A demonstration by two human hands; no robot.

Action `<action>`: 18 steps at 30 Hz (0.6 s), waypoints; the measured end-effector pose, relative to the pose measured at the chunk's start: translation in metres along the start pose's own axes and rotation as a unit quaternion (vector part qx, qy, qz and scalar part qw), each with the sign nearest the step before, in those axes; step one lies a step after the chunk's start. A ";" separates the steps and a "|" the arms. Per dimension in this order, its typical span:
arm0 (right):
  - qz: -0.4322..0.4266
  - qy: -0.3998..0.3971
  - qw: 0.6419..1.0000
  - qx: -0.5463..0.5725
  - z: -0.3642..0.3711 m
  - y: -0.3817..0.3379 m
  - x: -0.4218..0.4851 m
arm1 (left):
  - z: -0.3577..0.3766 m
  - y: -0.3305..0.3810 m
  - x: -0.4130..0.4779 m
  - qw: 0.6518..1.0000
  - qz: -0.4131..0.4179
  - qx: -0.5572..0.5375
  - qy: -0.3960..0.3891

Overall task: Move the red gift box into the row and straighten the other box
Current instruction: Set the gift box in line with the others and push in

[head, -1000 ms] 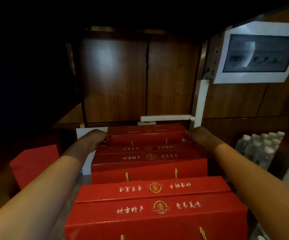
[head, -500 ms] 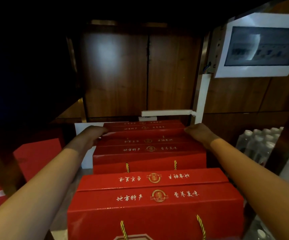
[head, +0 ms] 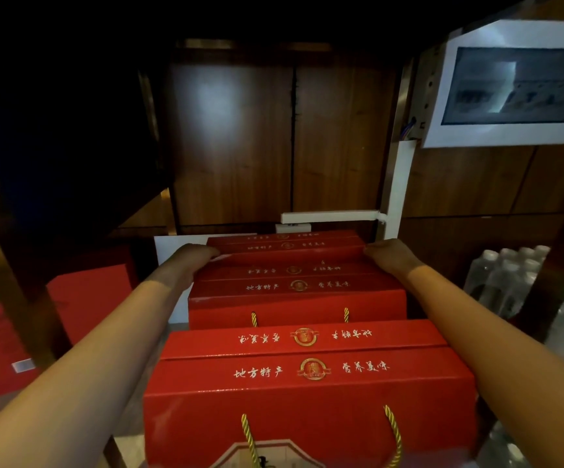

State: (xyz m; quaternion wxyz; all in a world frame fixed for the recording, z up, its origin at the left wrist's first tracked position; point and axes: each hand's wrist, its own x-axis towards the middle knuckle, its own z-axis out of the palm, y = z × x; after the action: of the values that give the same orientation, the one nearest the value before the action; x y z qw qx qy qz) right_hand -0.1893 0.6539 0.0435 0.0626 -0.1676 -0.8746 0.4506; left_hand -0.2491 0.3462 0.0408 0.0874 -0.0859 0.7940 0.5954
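Three red gift boxes with gold lettering and gold rope handles stand one behind another, running away from me. The far box [head: 285, 246] sits against the wooden back wall. My left hand [head: 191, 256] presses on its left end and my right hand [head: 387, 253] on its right end, fingers curled over the edges. The middle box [head: 297, 292] stands just in front of it. The near box [head: 307, 376] is closest to me, between my forearms.
A white board [head: 172, 251] leans behind the boxes at the left. Other red boxes [head: 88, 295] lie in the dark to the left. Packs of water bottles [head: 506, 282] stand at the right. A white-framed panel [head: 513, 86] hangs on the right wall.
Both hands have slid further back with the far box, which now sits closer to the wall. The view has shifted slightly so the near box shows more of its front.
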 end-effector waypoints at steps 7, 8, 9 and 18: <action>0.007 -0.008 1.000 -0.003 -0.002 -0.002 -0.003 | -0.002 -0.001 -0.012 1.000 -0.007 -0.013 -0.017; 0.011 -0.017 1.000 -0.001 -0.003 -0.002 -0.005 | -0.002 -0.001 -0.014 1.000 -0.001 -0.005 -0.017; 0.018 -0.030 0.999 -0.002 -0.004 -0.003 -0.007 | -0.002 0.000 -0.015 1.000 0.005 0.007 -0.016; 0.018 -0.075 0.991 -0.107 -0.015 -0.005 -0.036 | -0.001 0.006 -0.048 0.993 0.064 0.092 -0.021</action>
State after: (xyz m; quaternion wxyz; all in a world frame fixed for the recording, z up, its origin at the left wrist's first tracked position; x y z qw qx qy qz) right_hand -0.1530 0.6507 0.0578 -0.0292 -0.1550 -0.9171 0.3662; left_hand -0.2041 0.3488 0.0580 0.0736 -0.0139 0.8473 0.5258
